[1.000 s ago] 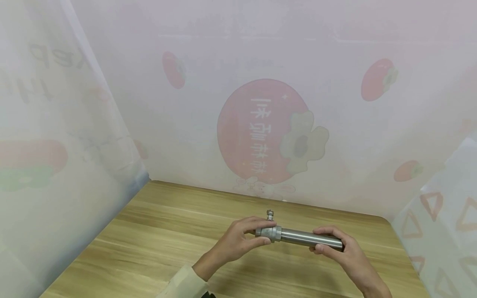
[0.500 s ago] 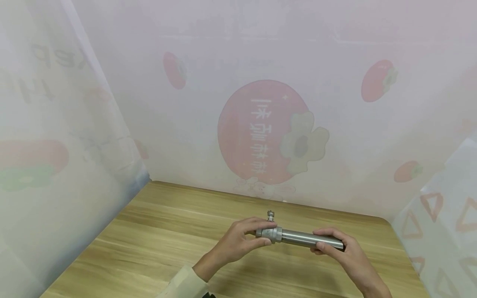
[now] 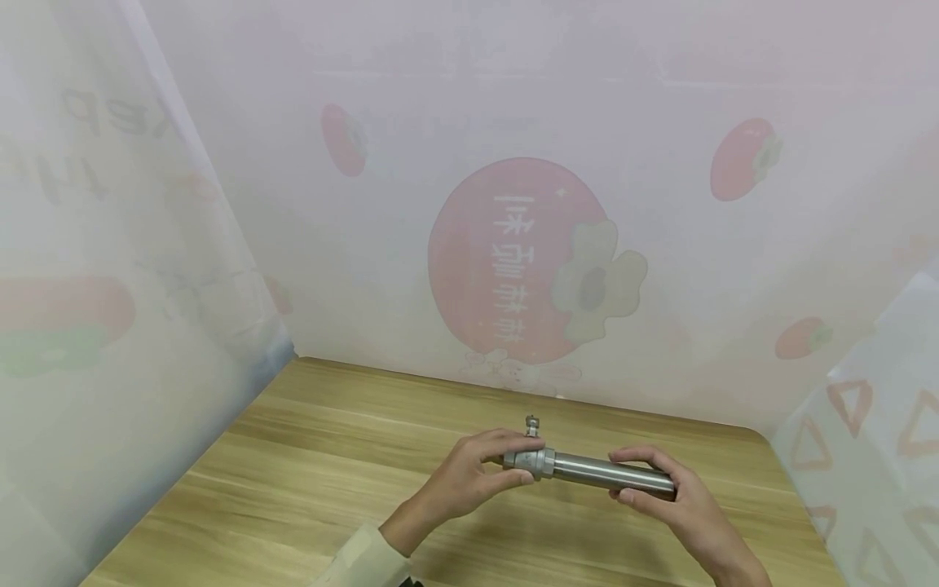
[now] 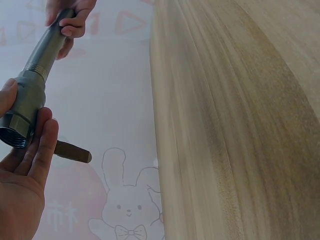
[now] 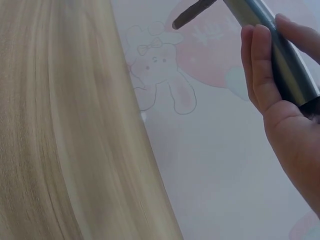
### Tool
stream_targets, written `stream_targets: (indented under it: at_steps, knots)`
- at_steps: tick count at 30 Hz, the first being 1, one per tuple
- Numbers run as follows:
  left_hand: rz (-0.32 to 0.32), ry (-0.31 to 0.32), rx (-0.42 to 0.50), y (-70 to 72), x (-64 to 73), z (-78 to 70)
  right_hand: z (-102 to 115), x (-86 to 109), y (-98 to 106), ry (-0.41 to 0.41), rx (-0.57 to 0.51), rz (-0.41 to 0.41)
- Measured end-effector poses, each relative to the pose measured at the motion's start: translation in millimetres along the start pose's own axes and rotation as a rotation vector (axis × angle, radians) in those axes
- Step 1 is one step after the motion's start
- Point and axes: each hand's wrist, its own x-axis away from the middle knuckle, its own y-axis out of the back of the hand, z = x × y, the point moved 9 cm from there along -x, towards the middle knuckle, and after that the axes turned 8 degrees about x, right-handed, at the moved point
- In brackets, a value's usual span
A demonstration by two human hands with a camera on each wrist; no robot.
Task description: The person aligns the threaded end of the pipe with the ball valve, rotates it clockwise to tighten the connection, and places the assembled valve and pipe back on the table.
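My left hand (image 3: pixel 462 473) grips a grey metal valve (image 3: pixel 528 462) between thumb and fingers. A small stem handle (image 3: pixel 531 425) sticks out from the valve's far side. The valve's near end (image 4: pixel 14 136) is an open socket with inner threads in the left wrist view. From its other end runs a smooth steel pipe (image 3: pixel 585 467), with a few threads (image 4: pixel 36 70) showing at the joint. Around the pipe's free end my right hand (image 3: pixel 693 509) curls, thumb on the near side and fingers on the far side. Both hands hold the joined parts above the table.
Beneath the hands lies a wood-grain table (image 3: pixel 293 456) with rounded far corners. A pale printed curtain (image 3: pixel 367 269) hangs behind its back edge. More printed sheets stand close along the left side (image 3: pixel 183 326) and right side (image 3: pixel 880 456).
My right thumb has shifted up on the pipe and back down, the fingers moving round it. My left hand keeps the same grip on the valve.
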Motion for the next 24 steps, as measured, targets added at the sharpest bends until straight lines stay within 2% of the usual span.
stream_targets:
  at_steps: [24]
  knots:
    - [-0.003, -0.001, 0.006, -0.2, -0.7, -1.3, -1.4, -0.5, 2.8, -0.035, -0.012, -0.013]
